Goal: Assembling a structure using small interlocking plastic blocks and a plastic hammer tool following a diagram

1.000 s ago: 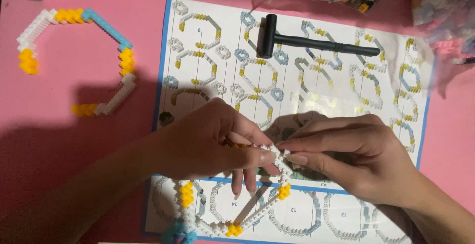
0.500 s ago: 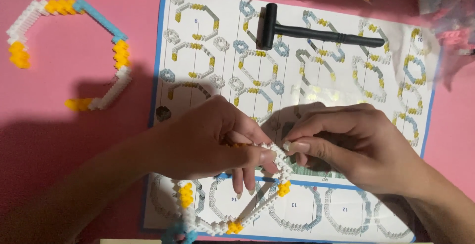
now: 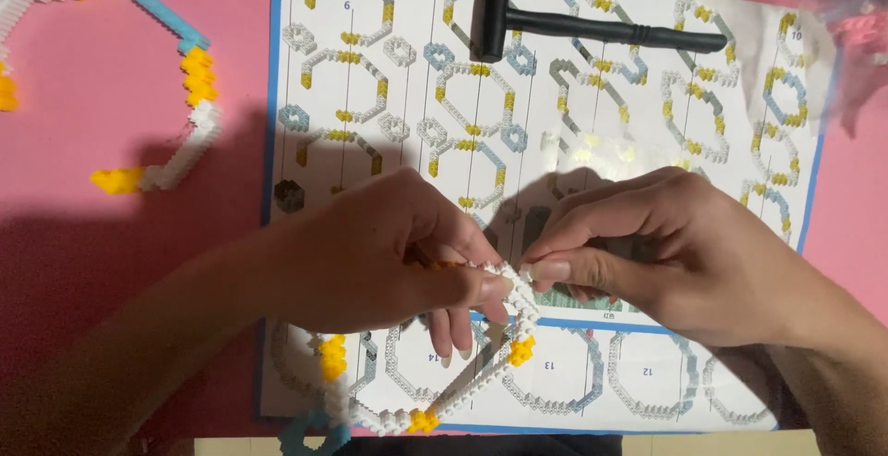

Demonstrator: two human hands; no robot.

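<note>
My left hand (image 3: 388, 252) grips the top corner of a white brick ring (image 3: 467, 387) with yellow joints and a blue piece at its lower left. My right hand (image 3: 666, 243) pinches the same ring's top edge from the right, thumb and forefinger meeting the left hand's fingertips. Both hands hover over a printed instruction sheet (image 3: 555, 95) showing octagonal ring diagrams. Part of the ring is hidden under my left hand.
A small black hammer (image 3: 573, 21) lies on the sheet's upper part. A second partial ring (image 3: 157, 58) of white, yellow and blue bricks lies on the pink table (image 3: 92, 225) at upper left. Clear plastic bags (image 3: 851, 12) sit at upper right.
The view has shifted slightly, so the sheet and the partial ring sit higher and further left. My hands keep their hold on the ring, fingertips pressed closer together.
</note>
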